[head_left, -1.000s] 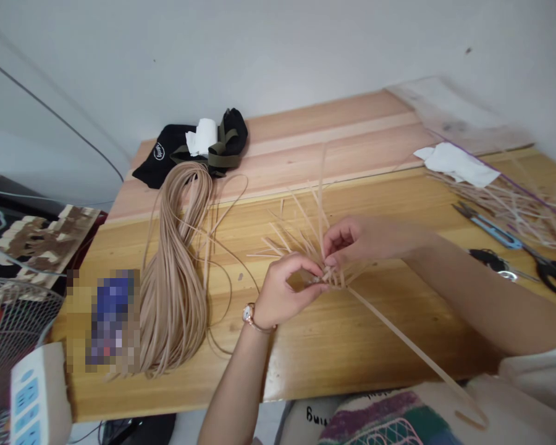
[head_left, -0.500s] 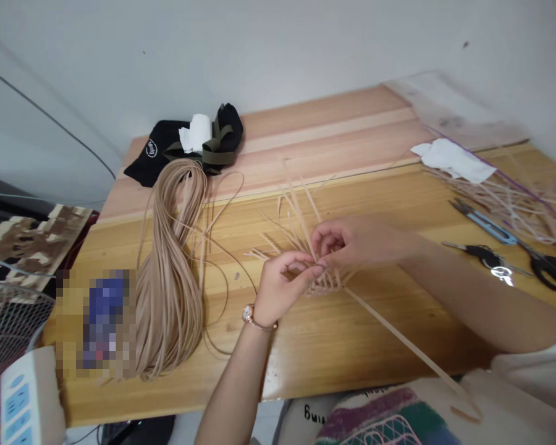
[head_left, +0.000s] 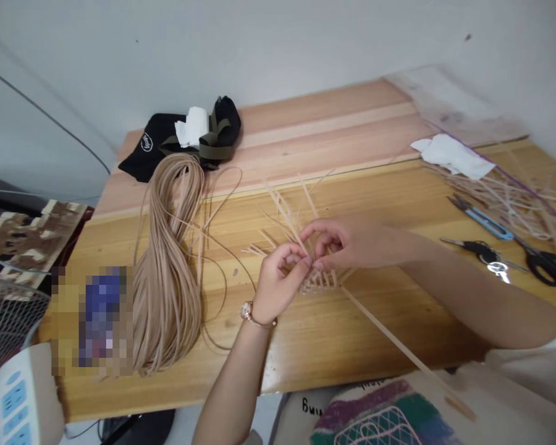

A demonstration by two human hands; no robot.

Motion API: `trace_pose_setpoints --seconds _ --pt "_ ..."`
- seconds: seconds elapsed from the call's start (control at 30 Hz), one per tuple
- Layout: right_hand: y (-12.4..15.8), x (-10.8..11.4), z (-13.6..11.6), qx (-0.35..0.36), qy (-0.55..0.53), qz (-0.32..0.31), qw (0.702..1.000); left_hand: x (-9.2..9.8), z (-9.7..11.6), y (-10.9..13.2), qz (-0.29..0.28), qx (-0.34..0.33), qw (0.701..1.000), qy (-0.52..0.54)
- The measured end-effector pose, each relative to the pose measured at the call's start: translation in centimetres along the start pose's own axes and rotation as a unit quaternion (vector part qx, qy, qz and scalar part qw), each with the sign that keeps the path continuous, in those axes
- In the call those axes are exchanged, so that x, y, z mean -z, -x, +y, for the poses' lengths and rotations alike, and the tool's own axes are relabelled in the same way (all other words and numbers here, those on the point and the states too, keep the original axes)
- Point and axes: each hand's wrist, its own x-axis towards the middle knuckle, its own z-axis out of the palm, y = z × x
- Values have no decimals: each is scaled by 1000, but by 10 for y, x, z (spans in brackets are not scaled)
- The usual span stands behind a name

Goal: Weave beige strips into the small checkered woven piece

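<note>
A small woven piece of flat tan weaving strips (head_left: pixel 322 282) is between my hands above the table, its loose strip ends fanning up and to the left. My left hand (head_left: pixel 282 270), with a watch (head_left: pixel 247 310) at its wrist, pinches an upright strip (head_left: pixel 285 213) at the weave between thumb and fingers. Close on the right, my right hand (head_left: pixel 340 244) is curled, its index finger against the same strip and its thumb at the weave's upper edge. The fingers hide part of the weave. One long strip (head_left: pixel 384 329) trails from it down to my lap.
Left of my hands lies a thick bundle of tan strips (head_left: pixel 169 284). A black bag (head_left: pixel 152 145) with a white tissue roll (head_left: pixel 197 127) is behind it. Scissors (head_left: pixel 528 250), a blue-handled tool (head_left: pixel 484 219), keys (head_left: pixel 484 252) and loose strips (head_left: pixel 500 204) lie right. A power strip (head_left: pixel 30 395) stands front left.
The upright strip now leans further left. My left thumb and fingers have shifted slightly left along the weave, and a small gap has opened between the two hands' fingertips.
</note>
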Motion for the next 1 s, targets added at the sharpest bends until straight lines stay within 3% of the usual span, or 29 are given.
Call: trace_pose_setpoints --seconds 0.23,0.37,0.5,1.0 --pt "-2 10 8 -42 -140 33 989 3 1 4 29 -96 988 -116" --pt "-1 8 1 -50 -233 63 969 2 2 7 69 -207 950 -222" --pt "0 -5 -8 -60 -289 72 953 1 3 8 118 -297 918 -236" --pt "-1 -8 -7 -49 -312 51 947 0 6 12 125 -312 923 -186"
